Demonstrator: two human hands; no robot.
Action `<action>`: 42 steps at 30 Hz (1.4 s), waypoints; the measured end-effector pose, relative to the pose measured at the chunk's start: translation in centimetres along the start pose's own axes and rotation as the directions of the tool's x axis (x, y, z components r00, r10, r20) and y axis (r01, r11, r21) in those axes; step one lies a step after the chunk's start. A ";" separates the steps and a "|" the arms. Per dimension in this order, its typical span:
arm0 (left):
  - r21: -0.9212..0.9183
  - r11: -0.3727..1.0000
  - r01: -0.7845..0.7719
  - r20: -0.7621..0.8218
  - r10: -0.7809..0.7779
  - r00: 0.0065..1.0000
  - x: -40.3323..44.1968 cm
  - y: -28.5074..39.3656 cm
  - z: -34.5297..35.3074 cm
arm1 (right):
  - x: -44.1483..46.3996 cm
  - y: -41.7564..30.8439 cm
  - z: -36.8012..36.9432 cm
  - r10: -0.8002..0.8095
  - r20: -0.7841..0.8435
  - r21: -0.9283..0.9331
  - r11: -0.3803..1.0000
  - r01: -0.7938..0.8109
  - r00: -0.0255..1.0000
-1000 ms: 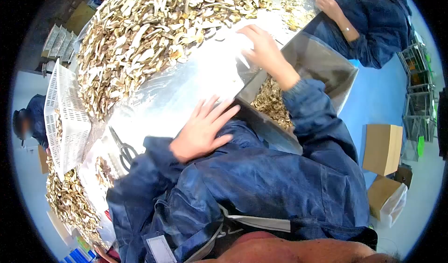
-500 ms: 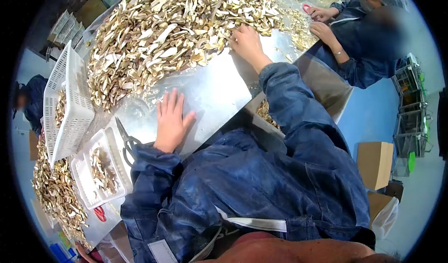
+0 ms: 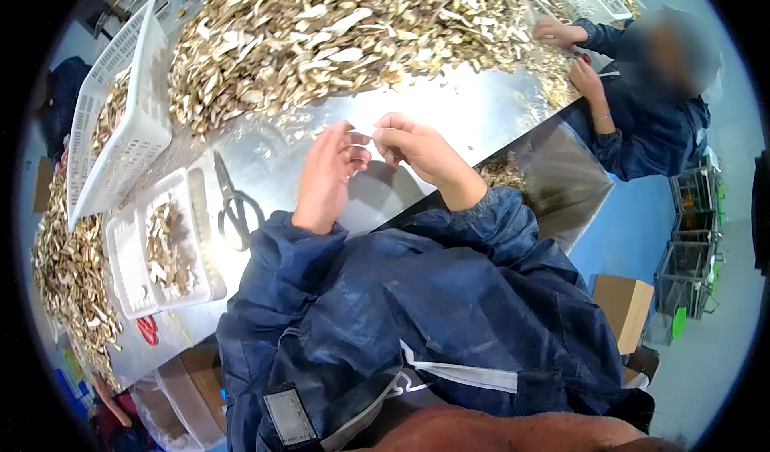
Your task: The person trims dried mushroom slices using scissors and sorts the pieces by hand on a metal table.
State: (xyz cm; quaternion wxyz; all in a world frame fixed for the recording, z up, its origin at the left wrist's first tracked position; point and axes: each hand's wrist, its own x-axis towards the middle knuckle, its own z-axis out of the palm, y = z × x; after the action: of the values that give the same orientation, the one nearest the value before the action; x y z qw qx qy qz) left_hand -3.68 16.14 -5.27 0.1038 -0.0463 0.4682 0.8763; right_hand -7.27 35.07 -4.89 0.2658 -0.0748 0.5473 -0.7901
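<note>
A large heap of dried mushroom slices (image 3: 337,43) covers the far part of the metal table (image 3: 273,143). Over the table's near edge, my left hand (image 3: 327,171) is raised with its fingers bent. My right hand (image 3: 421,151) faces it, thumb and index finger curled together; whatever lies between those fingertips is too small to make out. The two hands are close together. Black-handled scissors (image 3: 233,203) lie left of my left hand, beside a white tray (image 3: 128,263) holding mushroom pieces (image 3: 170,255).
A tilted white basket (image 3: 120,151) stands at the left, near another mushroom pile (image 3: 72,279). Red-handled scissors (image 3: 147,330) lie by the tray. A bin (image 3: 561,179) stands below the table's right edge. A co-worker (image 3: 650,91) works at the right; others are at the left edge.
My right hand has come back from the heap toward my left hand. My left hand has lifted off the table and its fingers have bent. The view has shifted.
</note>
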 end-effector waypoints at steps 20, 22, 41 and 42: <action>-0.071 0.997 -0.019 -0.070 0.014 0.997 0.8 -0.6 -3.3 | 2.9 2.8 2.9 -0.095 0.060 -0.245 0.964 0.107 0.994; -0.078 0.996 -0.033 -0.109 0.025 0.994 0.7 -0.5 -3.2 | 3.0 2.4 2.8 -0.072 0.022 -0.253 0.965 0.076 0.997; -0.158 0.986 0.050 0.042 -0.044 0.998 0.7 -0.5 -4.3 | 5.6 -3.0 -13.0 -0.547 -0.492 -0.868 0.247 -0.431 0.677; -0.150 0.987 0.054 0.045 -0.048 0.998 0.7 -0.5 -4.3 | 5.4 -2.7 -12.6 -0.529 -0.507 -0.862 0.314 -0.399 0.680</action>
State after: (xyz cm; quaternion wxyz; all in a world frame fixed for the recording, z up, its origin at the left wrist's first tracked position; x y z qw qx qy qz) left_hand -4.36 12.95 -8.20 0.1318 -0.0480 0.3967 0.9072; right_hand -17.92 43.47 -8.26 -0.1096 0.0805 0.9501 -0.2806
